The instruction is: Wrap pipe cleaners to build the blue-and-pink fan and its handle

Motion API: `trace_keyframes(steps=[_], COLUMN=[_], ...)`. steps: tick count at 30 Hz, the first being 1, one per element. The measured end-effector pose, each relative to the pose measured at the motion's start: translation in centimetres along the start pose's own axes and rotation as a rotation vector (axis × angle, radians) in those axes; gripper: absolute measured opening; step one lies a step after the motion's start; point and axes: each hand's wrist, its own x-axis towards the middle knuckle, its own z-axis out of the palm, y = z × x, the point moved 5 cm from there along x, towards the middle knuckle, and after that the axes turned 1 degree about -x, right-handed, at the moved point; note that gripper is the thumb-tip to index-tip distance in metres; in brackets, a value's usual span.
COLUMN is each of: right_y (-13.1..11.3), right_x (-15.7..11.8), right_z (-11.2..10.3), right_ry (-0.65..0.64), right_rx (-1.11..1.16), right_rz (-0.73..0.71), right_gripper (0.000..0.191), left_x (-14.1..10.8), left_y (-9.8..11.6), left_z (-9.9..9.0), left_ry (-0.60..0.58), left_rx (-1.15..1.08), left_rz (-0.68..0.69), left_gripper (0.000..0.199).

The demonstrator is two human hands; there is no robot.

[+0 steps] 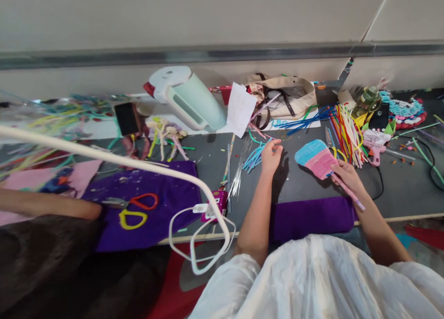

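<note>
My right hand (344,174) is closed around the upper handle of a fan-shaped paddle (317,164), its head wrapped in blue and pink pipe cleaners. The pinkish handle slants down past my palm. My left hand (271,156) is raised over the dark table beside a bunch of light-blue pipe cleaners (253,158). Its fingers are curled together; a pink stem runs close to the fingertips, but whether they grip it is unclear. Several red, yellow and white pipe cleaners (347,134) lie beyond my right hand.
A pale green kettle (194,97), white paper (240,108) and a beige bag (294,97) stand at the back. A pink glue gun (376,152) lies right. A white cable (138,161) crosses the left foreground, near scissors (138,208) on purple cloth (166,175). Another person's arm (45,203) rests at left.
</note>
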Motion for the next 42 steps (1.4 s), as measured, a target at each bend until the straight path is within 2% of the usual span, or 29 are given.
trace_keyframes(steps=[2, 4, 7, 11, 13, 16, 18, 20, 22, 25, 28, 30, 32, 35, 37, 39, 42], right_y=[1.0, 1.9, 2.1, 0.2, -0.2, 0.3, 0.7, 0.7, 0.1, -0.9, -1.3, -1.4, -1.3, -0.7, -0.3, -0.1, -0.2], right_x=[0.5, 0.9, 0.9, 0.1, -0.4, -0.8, -0.9, -0.8, -0.4, 0.2, 0.6, 0.5, 0.1, -0.9, -1.5, -1.7, -1.6], right_z=[1.4, 2.4, 2.6, 1.8, 2.0, 2.6, 2.7, 2.3, 1.3, -0.3, -0.7, -0.3, 0.3, 1.5, 2.0, 2.3, 2.1], right_ry=[-0.031, -0.071, -0.081, 0.027, 0.006, -0.149, -0.235, -0.233, -0.125, 0.088, 0.165, 0.126, 0.021, -0.186, -0.259, -0.261, -0.193], right_rx=[-0.017, -0.140, -0.557, -1.212, -1.326, -1.308, -1.262, -1.192, -1.146, -1.200, -1.264, -1.264, -1.251, -1.243, -1.275, -1.341, -1.416], right_rz=[0.009, 0.054, 0.090, -0.080, -0.190, -0.296, -0.304, -0.305, -0.311, -0.300, -0.283, -0.262, -0.200, -0.083, -0.049, -0.056, -0.080], right_gripper=[0.035, 0.035, 0.035, 0.029, 0.029, 0.028, 0.027, 0.025, 0.024, 0.023, 0.023, 0.020, 0.018, 0.017, 0.013, 0.008, 0.013], left_x=[-0.6, -1.6, -3.1, -4.3, -4.5, -4.7, -4.8, -4.9, -5.0, -4.9, -4.5, -4.2, -4.0, -3.9, -3.9, -3.9, -3.9], left_y=[0.2, 0.5, 1.3, 2.1, 2.3, 2.3, 2.0, 1.8, 1.6, 1.4, 1.1, 0.7, 0.3, 0.0, 0.1, 0.2, 0.2], left_z=[0.2, 0.9, 2.4, 4.2, 4.8, 5.5, 5.6, 5.6, 5.5, 5.3, 4.7, 4.2, 3.9, 3.6, 3.6, 3.6, 3.6], left_ry=[-0.025, -0.095, -0.282, -0.489, -0.550, -0.594, -0.588, -0.573, -0.560, -0.514, -0.393, -0.315, -0.276, -0.260, -0.262, -0.267, -0.255], left_rx=[0.002, 0.041, 0.181, 0.341, 0.395, 0.448, 0.456, 0.449, 0.444, 0.453, 0.467, 0.467, 0.454, 0.429, 0.419, 0.418, 0.428], left_rz=[-0.018, -0.017, 0.084, 0.182, 0.215, 0.250, 0.264, 0.272, 0.270, 0.264, 0.264, 0.256, 0.242, 0.222, 0.210, 0.204, 0.208], left_gripper=[0.024, 0.024, 0.028, 0.044, 0.054, 0.062, 0.064, 0.063, 0.061, 0.056, 0.048, 0.043, 0.041, 0.039, 0.038, 0.038, 0.037])
